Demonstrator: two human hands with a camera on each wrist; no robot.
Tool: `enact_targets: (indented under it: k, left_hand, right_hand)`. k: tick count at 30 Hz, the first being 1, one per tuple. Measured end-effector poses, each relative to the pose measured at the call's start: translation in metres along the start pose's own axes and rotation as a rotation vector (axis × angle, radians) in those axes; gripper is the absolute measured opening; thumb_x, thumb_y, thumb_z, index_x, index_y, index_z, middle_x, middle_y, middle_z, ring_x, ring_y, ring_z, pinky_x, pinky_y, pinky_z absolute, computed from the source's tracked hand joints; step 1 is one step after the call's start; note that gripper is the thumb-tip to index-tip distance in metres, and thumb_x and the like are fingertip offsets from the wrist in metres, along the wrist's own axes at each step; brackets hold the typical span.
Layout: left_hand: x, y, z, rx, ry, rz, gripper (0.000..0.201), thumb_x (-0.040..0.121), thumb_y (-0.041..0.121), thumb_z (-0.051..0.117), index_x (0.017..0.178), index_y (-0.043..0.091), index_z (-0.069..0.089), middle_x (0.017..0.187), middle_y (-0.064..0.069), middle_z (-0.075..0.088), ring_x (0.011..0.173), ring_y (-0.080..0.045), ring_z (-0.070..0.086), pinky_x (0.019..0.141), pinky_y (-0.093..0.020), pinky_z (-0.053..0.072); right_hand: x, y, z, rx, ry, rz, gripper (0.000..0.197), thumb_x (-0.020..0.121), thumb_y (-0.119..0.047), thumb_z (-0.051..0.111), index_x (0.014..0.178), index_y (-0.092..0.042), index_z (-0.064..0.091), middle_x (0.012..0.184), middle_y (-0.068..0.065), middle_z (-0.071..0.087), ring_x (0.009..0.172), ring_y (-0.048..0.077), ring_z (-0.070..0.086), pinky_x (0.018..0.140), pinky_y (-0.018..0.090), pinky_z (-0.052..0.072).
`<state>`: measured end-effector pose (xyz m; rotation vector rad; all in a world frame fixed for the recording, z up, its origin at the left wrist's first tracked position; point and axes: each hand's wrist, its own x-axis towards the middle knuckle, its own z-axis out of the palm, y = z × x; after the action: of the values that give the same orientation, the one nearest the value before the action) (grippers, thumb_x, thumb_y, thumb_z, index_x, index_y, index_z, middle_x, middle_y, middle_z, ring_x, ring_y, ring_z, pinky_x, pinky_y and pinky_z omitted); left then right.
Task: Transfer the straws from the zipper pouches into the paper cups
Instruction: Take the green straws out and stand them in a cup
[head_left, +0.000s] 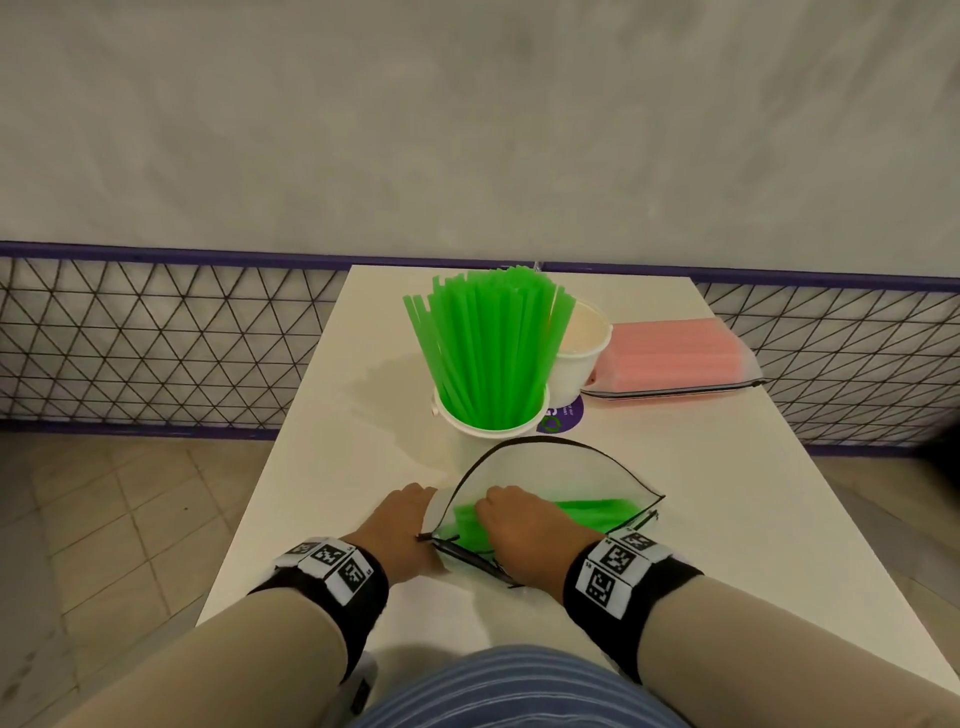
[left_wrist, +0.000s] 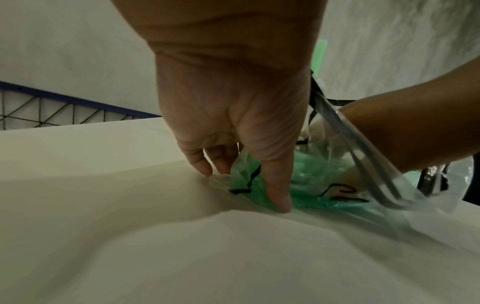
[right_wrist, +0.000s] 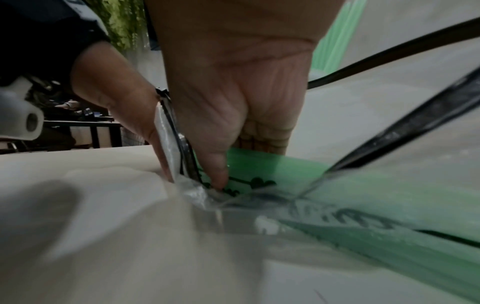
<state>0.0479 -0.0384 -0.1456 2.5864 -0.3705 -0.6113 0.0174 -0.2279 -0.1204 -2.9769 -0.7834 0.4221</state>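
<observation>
A clear zipper pouch (head_left: 545, 473) lies open near the table's front edge, with a few green straws (head_left: 592, 512) left inside. My right hand (head_left: 511, 525) reaches in through the mouth. In the right wrist view its thumb and curled fingers (right_wrist: 265, 139) close round the green straws (right_wrist: 363, 195). My left hand (head_left: 402, 519) stands at the pouch's left end, its straight thumb (left_wrist: 279, 202) pressing the pouch (left_wrist: 389, 185) onto the table. Behind the pouch, a white paper cup (head_left: 491, 423) holds a thick bunch of green straws (head_left: 488, 353).
An empty paper cup (head_left: 582, 353) stands right of the full one. A shut pouch of pink straws (head_left: 675, 358) lies at the back right. The white table (head_left: 337, 441) has bare room on its left. A wire fence (head_left: 156, 338) runs behind.
</observation>
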Motion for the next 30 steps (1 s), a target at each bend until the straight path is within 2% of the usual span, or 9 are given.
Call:
enact_targets:
  k: [7, 9, 11, 13, 16, 21, 25, 28, 30]
  left_hand:
    - [-0.007, 0.002, -0.005, -0.031, -0.040, -0.058, 0.052, 0.081, 0.022, 0.072, 0.129, 0.014, 0.053, 0.126, -0.006, 0.053, 0.119, -0.023, 0.051, 0.104, -0.034, 0.040]
    - [-0.012, 0.000, -0.008, -0.095, -0.040, -0.084, 0.047, 0.078, 0.028, 0.073, 0.122, 0.019, 0.059, 0.120, -0.001, 0.059, 0.114, -0.021, 0.055, 0.101, -0.037, 0.044]
    - [0.001, -0.025, 0.002, -0.189, -0.008, -0.116, 0.038, 0.070, 0.039, 0.068, 0.106, 0.027, 0.065, 0.105, 0.003, 0.068, 0.103, -0.022, 0.064, 0.092, -0.042, 0.053]
    - [0.011, -0.041, 0.009, -0.228, -0.025, -0.115, 0.031, 0.069, 0.037, 0.059, 0.095, 0.021, 0.068, 0.091, 0.000, 0.071, 0.092, -0.023, 0.067, 0.084, -0.044, 0.056]
    - [-0.008, -0.014, -0.009, -0.225, -0.023, -0.103, 0.029, 0.070, 0.033, 0.054, 0.089, 0.018, 0.070, 0.087, -0.003, 0.071, 0.089, -0.023, 0.067, 0.083, -0.041, 0.055]
    - [-0.007, -0.014, -0.014, -0.232, -0.050, -0.146, 0.026, 0.070, 0.036, 0.058, 0.088, 0.022, 0.071, 0.087, 0.000, 0.072, 0.087, -0.019, 0.067, 0.084, -0.037, 0.055]
    - [0.001, -0.014, -0.014, -0.075, -0.104, -0.140, 0.029, 0.078, 0.029, 0.064, 0.101, 0.012, 0.072, 0.100, -0.008, 0.071, 0.096, -0.024, 0.066, 0.090, -0.037, 0.053]
    - [0.023, -0.039, 0.002, 0.046, -0.142, -0.142, 0.050, 0.078, 0.044, 0.061, 0.119, 0.016, 0.067, 0.118, -0.003, 0.067, 0.113, -0.021, 0.061, 0.099, -0.035, 0.047]
    - [0.019, -0.031, -0.002, 0.111, -0.166, -0.123, 0.054, 0.080, 0.049, 0.057, 0.124, 0.017, 0.064, 0.125, -0.001, 0.063, 0.121, -0.020, 0.056, 0.103, -0.031, 0.044]
  right_hand:
    - [0.002, 0.009, -0.015, 0.143, -0.103, 0.044, 0.033, 0.089, -0.008, 0.054, 0.122, -0.006, 0.054, 0.116, 0.016, 0.054, 0.107, 0.034, 0.053, 0.085, 0.034, 0.040]
    - [0.001, 0.014, -0.027, 0.195, -0.135, 0.050, 0.030, 0.091, -0.015, 0.055, 0.120, -0.008, 0.054, 0.117, 0.016, 0.056, 0.107, 0.033, 0.054, 0.082, 0.031, 0.038]
    - [-0.002, 0.017, -0.038, 0.249, -0.147, 0.064, 0.026, 0.092, -0.021, 0.055, 0.115, -0.007, 0.055, 0.116, 0.015, 0.059, 0.105, 0.032, 0.055, 0.077, 0.027, 0.034]
    - [-0.003, 0.020, -0.044, 0.292, -0.133, 0.087, 0.026, 0.091, -0.021, 0.058, 0.114, -0.009, 0.055, 0.115, 0.014, 0.060, 0.103, 0.030, 0.056, 0.075, 0.025, 0.033]
    - [-0.005, 0.021, -0.047, 0.299, -0.159, 0.095, 0.025, 0.088, -0.020, 0.060, 0.111, -0.011, 0.056, 0.111, 0.011, 0.061, 0.093, 0.026, 0.054, 0.072, 0.026, 0.034]
    - [-0.006, 0.018, -0.058, 0.291, -0.219, 0.092, 0.015, 0.087, -0.026, 0.062, 0.098, -0.016, 0.060, 0.103, 0.009, 0.066, 0.092, 0.027, 0.059, 0.072, 0.027, 0.040]
    - [-0.012, 0.030, -0.078, 0.502, -0.236, 0.129, 0.019, 0.082, -0.028, 0.075, 0.094, -0.031, 0.060, 0.098, -0.003, 0.065, 0.093, 0.019, 0.060, 0.089, 0.031, 0.049]
    - [-0.018, 0.037, -0.094, 0.572, -0.248, 0.091, 0.015, 0.081, -0.031, 0.076, 0.090, -0.034, 0.064, 0.097, -0.010, 0.069, 0.092, 0.013, 0.062, 0.097, 0.035, 0.048]
    - [-0.020, 0.035, -0.108, 0.681, -0.234, 0.031, 0.011, 0.082, -0.029, 0.075, 0.087, -0.036, 0.069, 0.098, -0.012, 0.072, 0.095, 0.010, 0.065, 0.103, 0.037, 0.045]
